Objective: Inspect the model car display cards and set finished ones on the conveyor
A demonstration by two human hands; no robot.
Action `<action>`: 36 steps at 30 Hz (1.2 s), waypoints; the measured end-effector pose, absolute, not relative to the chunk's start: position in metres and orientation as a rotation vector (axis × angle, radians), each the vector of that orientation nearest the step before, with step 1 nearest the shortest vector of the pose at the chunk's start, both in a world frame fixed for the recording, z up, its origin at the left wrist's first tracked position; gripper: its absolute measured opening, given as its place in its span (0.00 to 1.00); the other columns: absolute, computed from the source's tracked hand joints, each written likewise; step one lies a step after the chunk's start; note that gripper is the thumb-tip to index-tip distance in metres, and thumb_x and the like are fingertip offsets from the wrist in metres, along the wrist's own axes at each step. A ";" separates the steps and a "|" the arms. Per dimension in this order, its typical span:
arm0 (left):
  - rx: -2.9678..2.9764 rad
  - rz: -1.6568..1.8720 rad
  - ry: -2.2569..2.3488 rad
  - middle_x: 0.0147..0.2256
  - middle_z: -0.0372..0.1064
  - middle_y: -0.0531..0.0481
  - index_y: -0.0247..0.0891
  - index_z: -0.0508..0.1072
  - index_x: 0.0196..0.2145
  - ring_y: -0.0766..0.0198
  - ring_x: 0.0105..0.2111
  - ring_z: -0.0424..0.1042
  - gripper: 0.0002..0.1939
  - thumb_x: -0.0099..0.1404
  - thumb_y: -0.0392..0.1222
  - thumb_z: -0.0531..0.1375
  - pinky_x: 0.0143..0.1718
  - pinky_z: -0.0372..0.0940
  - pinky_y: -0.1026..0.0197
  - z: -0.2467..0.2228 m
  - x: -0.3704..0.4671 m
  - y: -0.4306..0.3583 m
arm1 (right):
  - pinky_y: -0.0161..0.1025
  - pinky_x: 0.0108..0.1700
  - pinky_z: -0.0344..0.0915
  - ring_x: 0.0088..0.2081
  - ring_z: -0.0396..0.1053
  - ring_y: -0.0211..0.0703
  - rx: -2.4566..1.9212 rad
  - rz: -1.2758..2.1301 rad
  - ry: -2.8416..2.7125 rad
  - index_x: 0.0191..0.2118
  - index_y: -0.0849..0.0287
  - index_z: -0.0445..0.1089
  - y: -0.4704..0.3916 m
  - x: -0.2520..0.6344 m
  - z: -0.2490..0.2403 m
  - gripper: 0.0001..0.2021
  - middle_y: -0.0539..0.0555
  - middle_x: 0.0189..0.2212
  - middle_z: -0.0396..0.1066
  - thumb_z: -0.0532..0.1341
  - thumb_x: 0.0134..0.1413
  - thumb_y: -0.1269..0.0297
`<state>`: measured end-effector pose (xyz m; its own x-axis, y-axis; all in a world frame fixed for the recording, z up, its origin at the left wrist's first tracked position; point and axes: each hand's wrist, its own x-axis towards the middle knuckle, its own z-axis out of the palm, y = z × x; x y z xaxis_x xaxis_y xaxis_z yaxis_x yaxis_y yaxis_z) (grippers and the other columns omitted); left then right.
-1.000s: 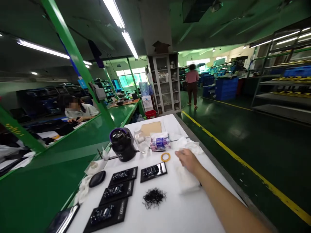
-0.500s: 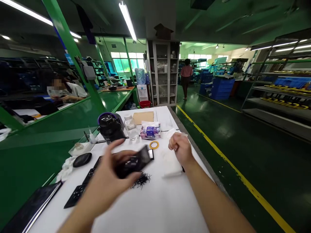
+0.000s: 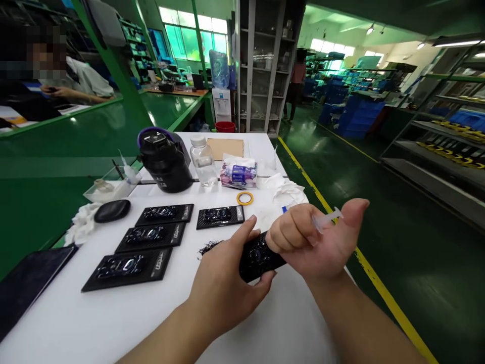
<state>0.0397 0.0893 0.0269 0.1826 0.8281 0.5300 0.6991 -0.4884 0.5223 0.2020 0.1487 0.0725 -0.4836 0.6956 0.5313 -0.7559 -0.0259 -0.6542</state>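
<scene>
Over white table [image 3: 76,323], our left hand [image 3: 223,275] clasps glossy black rectangular plaque [image 3: 257,260], right hand [image 3: 318,245] grips translucent plastic syringe [image 3: 326,221]; four similar plaques [image 3: 127,265] lie set down.

From where I stand this is a factory workshop: loaded metal racks [image 3: 424,177], stacked blue bins [image 3: 358,115], a yellow line [image 3: 394,303] along the green floor [image 3: 439,283], a co-worker [image 3: 89,81] behind a partition [image 3: 76,146]
</scene>
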 end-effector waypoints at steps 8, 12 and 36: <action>2.284 1.233 1.458 0.49 0.77 0.52 0.50 0.49 0.67 0.56 0.44 0.79 0.46 0.55 0.42 0.67 0.43 0.74 0.55 0.027 0.042 0.088 | 0.38 0.21 0.47 0.15 0.43 0.35 0.043 1.724 -1.239 0.17 0.56 0.50 0.146 0.205 0.075 0.33 0.45 0.11 0.43 0.47 0.63 0.34; 2.266 1.226 1.445 0.48 0.77 0.52 0.50 0.49 0.67 0.57 0.43 0.79 0.47 0.55 0.42 0.67 0.42 0.74 0.56 0.026 0.042 0.090 | 0.38 0.21 0.45 0.15 0.42 0.35 0.022 1.730 -1.251 0.17 0.56 0.50 0.147 0.205 0.073 0.33 0.44 0.11 0.42 0.48 0.63 0.35; 2.177 1.134 1.461 0.49 0.77 0.50 0.47 0.45 0.68 0.55 0.44 0.79 0.49 0.55 0.42 0.67 0.42 0.73 0.57 0.024 0.043 0.093 | 0.37 0.20 0.48 0.14 0.43 0.35 -0.015 1.712 -1.340 0.16 0.55 0.52 0.153 0.203 0.069 0.33 0.44 0.12 0.43 0.49 0.63 0.35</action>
